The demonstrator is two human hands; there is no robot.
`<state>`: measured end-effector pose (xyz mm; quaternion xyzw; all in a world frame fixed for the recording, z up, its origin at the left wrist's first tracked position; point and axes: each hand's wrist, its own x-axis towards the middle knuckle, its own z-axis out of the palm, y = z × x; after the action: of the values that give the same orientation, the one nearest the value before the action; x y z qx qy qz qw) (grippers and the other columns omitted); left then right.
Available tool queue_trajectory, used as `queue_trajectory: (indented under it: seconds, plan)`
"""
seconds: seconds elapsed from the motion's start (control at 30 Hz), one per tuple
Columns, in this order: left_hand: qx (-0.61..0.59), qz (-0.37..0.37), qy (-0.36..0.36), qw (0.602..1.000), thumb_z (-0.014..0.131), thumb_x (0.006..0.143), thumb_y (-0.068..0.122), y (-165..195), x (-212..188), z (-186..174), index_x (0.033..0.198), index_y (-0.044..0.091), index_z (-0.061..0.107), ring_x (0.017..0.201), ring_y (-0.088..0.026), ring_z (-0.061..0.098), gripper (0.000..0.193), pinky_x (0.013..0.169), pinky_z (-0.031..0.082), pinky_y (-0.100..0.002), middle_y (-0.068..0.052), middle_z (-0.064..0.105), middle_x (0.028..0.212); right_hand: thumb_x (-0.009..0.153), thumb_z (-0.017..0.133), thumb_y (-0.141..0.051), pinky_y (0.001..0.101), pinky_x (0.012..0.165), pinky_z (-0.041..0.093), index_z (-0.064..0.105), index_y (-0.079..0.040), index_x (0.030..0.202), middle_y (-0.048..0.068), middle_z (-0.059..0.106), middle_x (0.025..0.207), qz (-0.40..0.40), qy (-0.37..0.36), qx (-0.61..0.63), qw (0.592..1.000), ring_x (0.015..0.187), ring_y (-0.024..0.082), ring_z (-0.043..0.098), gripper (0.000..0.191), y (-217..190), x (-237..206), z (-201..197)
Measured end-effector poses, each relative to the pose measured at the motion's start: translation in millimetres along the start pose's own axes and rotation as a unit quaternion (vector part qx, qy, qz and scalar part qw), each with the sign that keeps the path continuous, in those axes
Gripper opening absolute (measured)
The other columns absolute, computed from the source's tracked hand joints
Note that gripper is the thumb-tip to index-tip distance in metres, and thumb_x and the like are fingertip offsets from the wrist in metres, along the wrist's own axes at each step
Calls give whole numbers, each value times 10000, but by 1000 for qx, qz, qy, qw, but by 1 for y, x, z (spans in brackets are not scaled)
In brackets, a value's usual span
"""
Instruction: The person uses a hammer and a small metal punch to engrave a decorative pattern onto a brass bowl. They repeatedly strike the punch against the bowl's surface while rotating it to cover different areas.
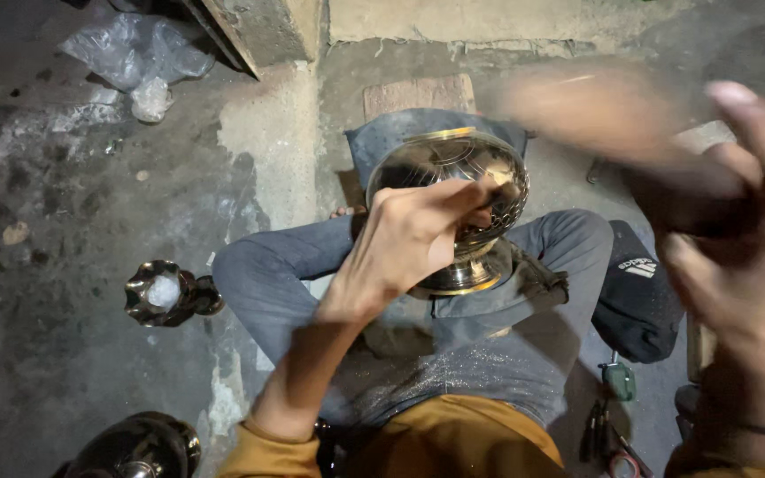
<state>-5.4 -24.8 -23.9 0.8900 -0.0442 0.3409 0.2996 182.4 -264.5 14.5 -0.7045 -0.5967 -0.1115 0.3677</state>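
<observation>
Closest to the lens, the right hand (737, 239) is raised and blurred, right of the brass bowl (453, 190); whether it grasps anything I cannot tell. The left hand (409, 243) clasps the bowl's rim, steadying it on the lap over the grey trousers (312, 265). Polished metal like this likely feels rigid, fairly heavy and slippery; rim or footed base (462, 276) seem the surest holds. A small fluted cup (157, 292) sits left of the bowl.

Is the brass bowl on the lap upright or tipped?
Tipped: the brass bowl leans, mouth facing the camera, foot on the lap, left hand gripping its rim.
</observation>
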Motion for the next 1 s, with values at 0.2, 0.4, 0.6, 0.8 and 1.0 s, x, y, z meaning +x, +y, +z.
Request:
queue_trajectory:
  seconds: [0.2,0.4,0.6,0.8,1.0]
  plan:
    - [-19,13,-129,991,705,935,60,3,25,-10,1198,104,723,720,-209,743,267,671,618,-333,-70,774,1036,753,760,37,369,733,578,536,39,1388,226,675,1087,56,55,-113,990,837,277,710,673,-5,-23,29]
    - [-27,-23,-169,985,666,900,-8,7,31,-13,1209,108,737,715,-230,749,338,655,593,-360,-84,761,920,849,693,0,355,842,598,456,-27,1484,255,633,1241,6,103,-16,995,967,295,713,677,3,-32,46]
    - [6,3,-25,1000,708,874,8,7,9,-10,1188,67,708,893,-266,762,320,803,622,-349,-126,753,1105,767,720,70,400,837,589,602,-4,1357,244,710,1093,1,25,-137,990,918,317,736,606,-11,2,15]
    - [6,5,-33,999,701,841,-19,0,-2,-3,1185,49,718,903,-249,766,351,830,633,-332,-108,759,1105,727,731,48,372,704,548,621,-10,1348,201,712,942,0,15,-135,991,744,279,696,633,-17,3,7]
    - [19,42,-95,994,708,858,6,-1,12,-9,1159,117,707,817,-219,742,320,777,605,-332,-70,748,1003,800,742,85,395,739,552,636,18,1374,207,731,1001,55,27,-121,991,795,299,696,587,-5,-28,30]
